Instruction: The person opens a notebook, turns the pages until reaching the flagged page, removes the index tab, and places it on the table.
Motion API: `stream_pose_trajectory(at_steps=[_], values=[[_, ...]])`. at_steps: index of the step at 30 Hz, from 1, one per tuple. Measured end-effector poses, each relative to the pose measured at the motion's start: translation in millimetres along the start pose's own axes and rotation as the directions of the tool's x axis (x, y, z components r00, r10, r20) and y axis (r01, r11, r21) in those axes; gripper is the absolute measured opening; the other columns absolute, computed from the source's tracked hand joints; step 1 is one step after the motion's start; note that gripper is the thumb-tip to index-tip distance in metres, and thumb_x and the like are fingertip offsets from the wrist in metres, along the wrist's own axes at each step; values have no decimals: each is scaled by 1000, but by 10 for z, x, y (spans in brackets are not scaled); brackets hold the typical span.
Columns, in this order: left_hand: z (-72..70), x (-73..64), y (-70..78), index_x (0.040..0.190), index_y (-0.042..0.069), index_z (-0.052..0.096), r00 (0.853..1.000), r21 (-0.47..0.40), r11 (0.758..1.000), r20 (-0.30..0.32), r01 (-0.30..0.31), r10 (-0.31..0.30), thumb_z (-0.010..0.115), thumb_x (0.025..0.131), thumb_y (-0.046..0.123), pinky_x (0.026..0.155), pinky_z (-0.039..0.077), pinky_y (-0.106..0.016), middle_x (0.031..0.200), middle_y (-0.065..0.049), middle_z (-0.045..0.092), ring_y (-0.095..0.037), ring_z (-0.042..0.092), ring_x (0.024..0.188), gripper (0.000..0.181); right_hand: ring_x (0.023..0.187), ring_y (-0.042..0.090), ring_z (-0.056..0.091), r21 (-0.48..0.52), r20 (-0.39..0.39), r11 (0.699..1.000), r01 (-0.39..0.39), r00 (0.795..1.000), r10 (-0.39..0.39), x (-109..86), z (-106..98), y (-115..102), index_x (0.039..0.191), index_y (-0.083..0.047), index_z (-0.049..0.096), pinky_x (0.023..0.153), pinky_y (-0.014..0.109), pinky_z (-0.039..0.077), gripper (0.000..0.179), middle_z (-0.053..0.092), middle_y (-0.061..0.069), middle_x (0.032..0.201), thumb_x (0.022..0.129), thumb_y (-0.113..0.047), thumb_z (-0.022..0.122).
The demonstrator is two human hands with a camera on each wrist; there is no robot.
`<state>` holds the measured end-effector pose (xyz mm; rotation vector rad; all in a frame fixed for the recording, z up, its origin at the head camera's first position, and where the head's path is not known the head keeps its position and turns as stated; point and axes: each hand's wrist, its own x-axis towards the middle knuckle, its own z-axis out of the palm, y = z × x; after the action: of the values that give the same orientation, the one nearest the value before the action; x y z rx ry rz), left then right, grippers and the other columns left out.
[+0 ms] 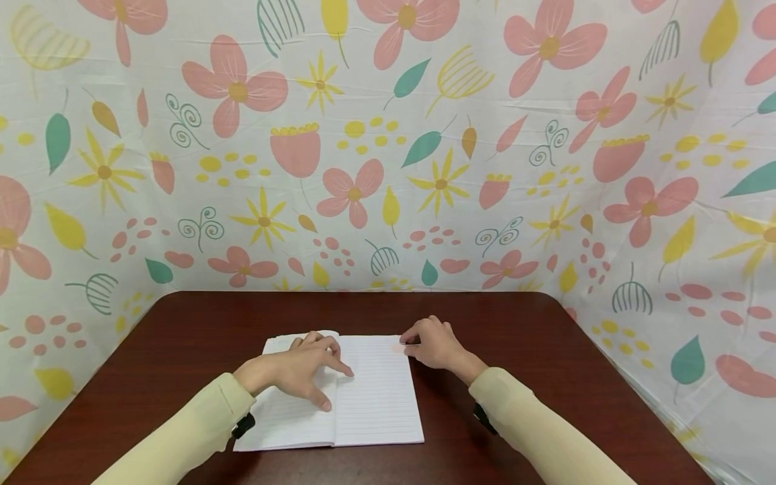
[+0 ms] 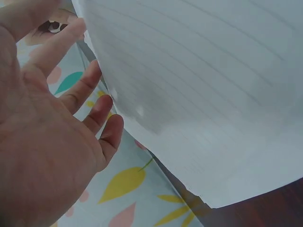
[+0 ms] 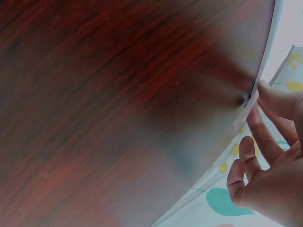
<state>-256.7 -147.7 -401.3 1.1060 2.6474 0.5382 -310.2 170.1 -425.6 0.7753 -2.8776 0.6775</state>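
An open notebook (image 1: 376, 404) with lined white pages lies on the dark table. My left hand (image 1: 297, 369) rests over its left page, fingers spread, with thumb and index reaching past the centre fold. In the left wrist view the fingertips (image 2: 111, 125) are right at the edge of the lined page (image 2: 199, 85). At the upper right corner of the right page, my right hand (image 1: 436, 343) pinches a small pale pink slip of paper (image 1: 397, 348) between thumb and fingers. The right wrist view shows this slip (image 3: 240, 123) beside the page edge, the other fingers loosely bent.
The reddish-brown wooden table (image 1: 515, 316) extends around the notebook on all sides. A white curtain (image 1: 388, 168) with flowers and leaves hangs behind the table and along both sides. A dark band (image 1: 244, 426) shows at the left wrist.
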Motion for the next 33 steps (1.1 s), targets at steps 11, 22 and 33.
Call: stream_pose_trajectory(at_steps=[11,22,33], values=[[-18,-2,7,134,28,76,999,-7,1000,47,7,-7,95,75,31,87,35,-41,121,6,44,-19,36,110,62,93,23,63,-3,-16,999,34,999,-34,24,-8,-42,99,-11,86,77,45,43,14,77,0,94,89,-2,81],[5,4,-42,138,26,73,999,-54,998,52,20,-17,95,74,33,83,35,-41,122,5,41,-18,34,105,68,99,24,63,15,-19,1000,-1,1000,2,29,4,-23,96,-13,86,83,49,41,12,78,-2,97,90,-3,81],[14,8,-50,137,27,73,999,-65,998,43,15,-12,96,73,32,83,34,-40,122,6,40,-17,34,104,68,88,18,64,18,-26,1000,4,1000,-3,42,8,-23,91,-13,85,83,47,45,11,76,-4,89,89,-2,82]])
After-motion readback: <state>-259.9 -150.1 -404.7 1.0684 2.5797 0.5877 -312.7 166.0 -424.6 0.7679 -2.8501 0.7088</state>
